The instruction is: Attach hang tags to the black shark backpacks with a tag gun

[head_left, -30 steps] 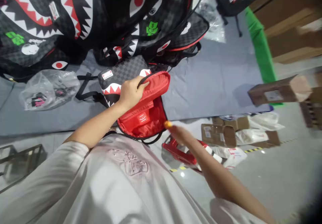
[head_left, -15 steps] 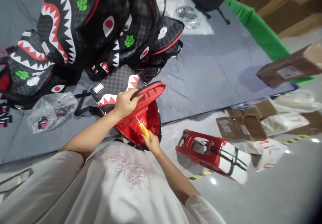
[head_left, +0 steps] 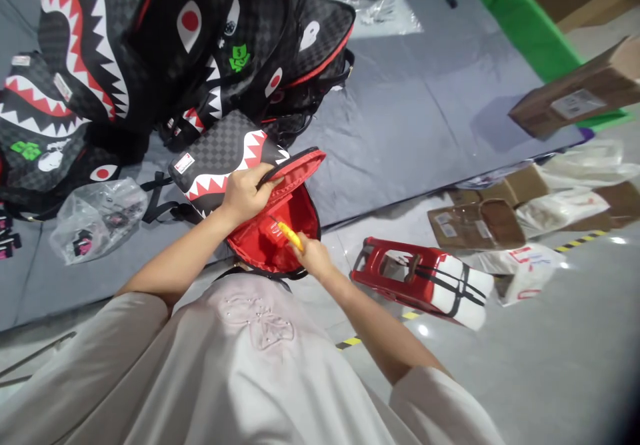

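A black checkered backpack (head_left: 215, 155) with a printed shark mouth lies at the table's near edge, unzipped, its red lining (head_left: 300, 215) showing. My left hand (head_left: 249, 195) is closed on the edge of the backpack's opened panel and holds it up. Over the opening, my right hand (head_left: 314, 256) is closed around yellow thread snips (head_left: 290, 234); their thin tip points into the red interior, and I cannot tell whether it touches the lining. A white label (head_left: 185, 163) is on the backpack's front. Black straps (head_left: 163, 198) stick out on its left.
Several similar backpacks (head_left: 165, 52) are piled behind and to the left. A clear plastic bag (head_left: 100, 218) lies on the grey-covered table (head_left: 410, 118). A cardboard box (head_left: 575, 92) stands at the right end. On the floor are a red stool (head_left: 395, 268) and flattened cartons (head_left: 475, 222).
My right hand has shifted slightly up and right with the snips, whose tip has swung leftward. My left hand still holds the panel. The whole view has shifted a little.
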A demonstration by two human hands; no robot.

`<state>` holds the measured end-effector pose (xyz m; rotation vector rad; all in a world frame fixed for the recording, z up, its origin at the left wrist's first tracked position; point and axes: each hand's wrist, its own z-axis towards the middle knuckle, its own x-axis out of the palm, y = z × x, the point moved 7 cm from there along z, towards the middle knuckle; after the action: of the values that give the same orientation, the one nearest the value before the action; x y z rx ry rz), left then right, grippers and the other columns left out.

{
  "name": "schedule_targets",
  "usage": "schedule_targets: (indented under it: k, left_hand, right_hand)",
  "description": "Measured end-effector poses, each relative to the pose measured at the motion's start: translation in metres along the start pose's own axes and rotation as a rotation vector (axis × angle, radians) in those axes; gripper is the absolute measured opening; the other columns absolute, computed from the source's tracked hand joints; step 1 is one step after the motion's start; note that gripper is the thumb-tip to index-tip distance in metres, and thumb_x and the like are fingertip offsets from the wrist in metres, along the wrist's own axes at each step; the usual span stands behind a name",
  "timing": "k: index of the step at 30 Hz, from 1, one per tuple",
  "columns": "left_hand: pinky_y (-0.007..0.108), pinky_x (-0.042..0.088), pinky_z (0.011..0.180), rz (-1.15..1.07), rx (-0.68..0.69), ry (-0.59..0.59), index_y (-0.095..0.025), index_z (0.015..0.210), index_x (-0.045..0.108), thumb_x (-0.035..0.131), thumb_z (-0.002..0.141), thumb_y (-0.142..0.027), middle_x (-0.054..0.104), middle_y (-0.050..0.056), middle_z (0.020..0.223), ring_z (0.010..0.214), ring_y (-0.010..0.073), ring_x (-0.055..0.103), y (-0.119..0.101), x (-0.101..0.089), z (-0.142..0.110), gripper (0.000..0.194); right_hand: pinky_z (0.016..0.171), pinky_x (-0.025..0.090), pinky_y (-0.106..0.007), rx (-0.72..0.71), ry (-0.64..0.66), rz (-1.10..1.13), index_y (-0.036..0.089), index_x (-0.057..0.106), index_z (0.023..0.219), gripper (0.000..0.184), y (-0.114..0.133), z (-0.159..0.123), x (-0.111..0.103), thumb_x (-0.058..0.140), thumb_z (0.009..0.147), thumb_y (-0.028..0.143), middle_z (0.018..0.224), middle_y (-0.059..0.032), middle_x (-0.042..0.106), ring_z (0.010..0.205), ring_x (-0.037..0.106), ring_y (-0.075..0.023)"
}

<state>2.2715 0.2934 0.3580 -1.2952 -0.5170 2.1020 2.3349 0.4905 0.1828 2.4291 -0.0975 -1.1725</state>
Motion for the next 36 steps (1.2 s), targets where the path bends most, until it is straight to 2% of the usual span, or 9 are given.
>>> schedule_targets:
  k: [5, 10, 17, 22, 25, 27, 30, 33, 36]
  left_hand:
    - [0.024, 0.041, 0.061, 0.032, -0.036, 0.022, -0.016, 0.088, 0.070, 0.056, 0.090, -0.034, 0.068, 0.003, 0.071, 0.062, 0.0142, 0.060, 0.002, -0.003, -0.001, 0.023]
    - [0.025, 0.039, 0.059, 0.020, -0.023, -0.021, -0.015, 0.086, 0.070, 0.058, 0.090, -0.032, 0.066, 0.002, 0.068, 0.060, 0.0143, 0.060, 0.000, -0.008, -0.005, 0.021]
    - [0.024, 0.039, 0.053, 0.080, 0.129, -0.003, -0.015, 0.087, 0.069, 0.057, 0.092, -0.030, 0.067, 0.002, 0.065, 0.056, 0.0140, 0.061, -0.024, -0.011, -0.010, 0.020]
    - [0.025, 0.044, 0.054, 0.022, 0.398, -0.007, -0.013, 0.090, 0.068, 0.056, 0.095, -0.028, 0.070, 0.003, 0.070, 0.058, 0.0146, 0.064, -0.094, -0.014, -0.011, 0.019]
    - [0.027, 0.044, 0.054, -0.120, 0.514, 0.092, -0.012, 0.088, 0.067, 0.054, 0.092, -0.020, 0.066, 0.002, 0.065, 0.057, 0.0142, 0.061, -0.142, -0.010, -0.007, 0.016]
    - [0.028, 0.042, 0.052, -0.185, 0.593, 0.146, -0.013, 0.087, 0.067, 0.050, 0.088, -0.015, 0.062, 0.000, 0.062, 0.055, 0.0141, 0.059, -0.171, -0.005, 0.001, 0.017]
    - [0.026, 0.042, 0.056, -0.193, 0.549, 0.082, -0.015, 0.091, 0.068, 0.049, 0.087, -0.014, 0.067, 0.000, 0.069, 0.061, 0.0143, 0.062, -0.189, 0.005, 0.036, 0.019]
    - [0.025, 0.040, 0.059, -0.190, 0.312, -0.029, -0.017, 0.086, 0.067, 0.056, 0.089, -0.020, 0.067, 0.000, 0.072, 0.064, 0.0138, 0.061, -0.176, 0.030, 0.091, 0.012]
    - [0.023, 0.035, 0.059, -0.269, 0.143, -0.065, -0.016, 0.075, 0.063, 0.059, 0.091, -0.026, 0.059, -0.001, 0.065, 0.061, 0.0119, 0.054, -0.158, 0.076, 0.134, 0.019]
  right_hand:
    - [0.069, 0.040, -0.028, 0.126, 0.160, -0.169, 0.015, 0.067, 0.111, 0.029, -0.024, -0.016, -0.074, 0.054, 0.093, 0.035, 0.101, -0.0157, 0.071, 0.091, 0.067, -0.0257]
    - [0.056, 0.036, -0.025, 0.177, 0.395, -0.159, 0.016, 0.069, 0.096, 0.017, -0.039, -0.048, -0.099, 0.063, 0.086, 0.029, 0.079, -0.0062, 0.068, 0.062, 0.060, -0.0153]
    - [0.038, 0.029, -0.021, 0.335, 0.416, 0.489, 0.016, 0.058, 0.101, 0.016, -0.057, -0.072, -0.054, 0.059, 0.089, 0.026, 0.050, 0.0090, 0.040, 0.037, 0.036, -0.0069]
    - [0.035, 0.029, -0.020, 0.334, 0.356, 0.613, 0.017, 0.054, 0.094, 0.024, -0.079, -0.087, -0.017, 0.064, 0.082, 0.037, 0.050, 0.0106, 0.037, 0.034, 0.034, -0.0065]
    - [0.047, 0.045, -0.025, 0.294, 0.348, 0.805, 0.018, 0.053, 0.092, 0.039, -0.100, -0.122, 0.002, 0.066, 0.077, 0.052, 0.054, 0.0070, 0.046, 0.044, 0.049, -0.0112]
    - [0.068, 0.054, -0.036, 0.247, 0.277, 1.110, 0.019, 0.056, 0.098, 0.047, -0.118, -0.151, 0.012, 0.072, 0.072, 0.055, 0.068, 0.0000, 0.060, 0.064, 0.064, -0.0188]
    - [0.070, 0.054, -0.048, 0.262, -0.122, 1.447, 0.026, 0.060, 0.095, 0.048, -0.163, -0.191, 0.015, 0.081, 0.059, 0.051, 0.075, -0.0033, 0.064, 0.066, 0.065, -0.0252]
    - [0.073, 0.055, -0.048, 0.281, -0.416, 1.652, 0.030, 0.059, 0.090, 0.044, -0.193, -0.210, 0.019, 0.081, 0.058, 0.052, 0.073, -0.0001, 0.061, 0.067, 0.063, -0.0227]
    - [0.084, 0.055, -0.044, 0.403, -0.626, 1.770, 0.027, 0.063, 0.095, 0.045, -0.216, -0.198, 0.026, 0.084, 0.060, 0.044, 0.091, -0.0023, 0.067, 0.086, 0.067, -0.0232]
